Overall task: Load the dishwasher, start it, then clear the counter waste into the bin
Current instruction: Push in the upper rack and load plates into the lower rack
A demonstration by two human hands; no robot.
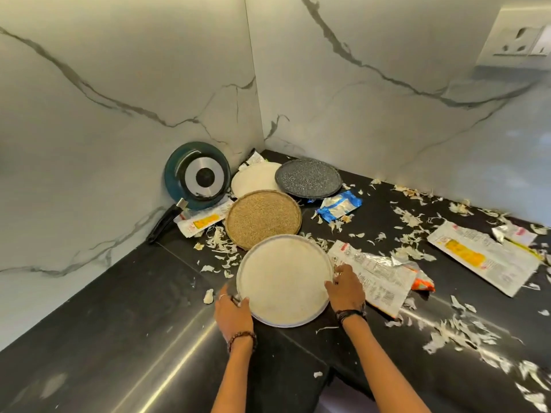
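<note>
A round cream plate (pixel 284 278) lies near the front of the black counter (pixel 134 293). My left hand (pixel 234 312) grips its lower left rim and my right hand (pixel 346 289) grips its right rim. Behind it lie a brown speckled plate (pixel 264 217), a white plate (pixel 253 180) and a dark grey speckled plate (pixel 308 178). A teal frying pan (pixel 198 175) leans bottom-out against the left wall. Torn wrappers and white peel scraps (pixel 447 335) litter the counter.
Marble walls meet in a corner behind the plates. A blue foil packet (pixel 340 208), a silver printed wrapper (pixel 375 278) and a white and yellow wrapper (pixel 483 257) lie to the right. Another wrapper (pixel 199 222) sits under the pan. A wall socket (pixel 518 40) is at upper right.
</note>
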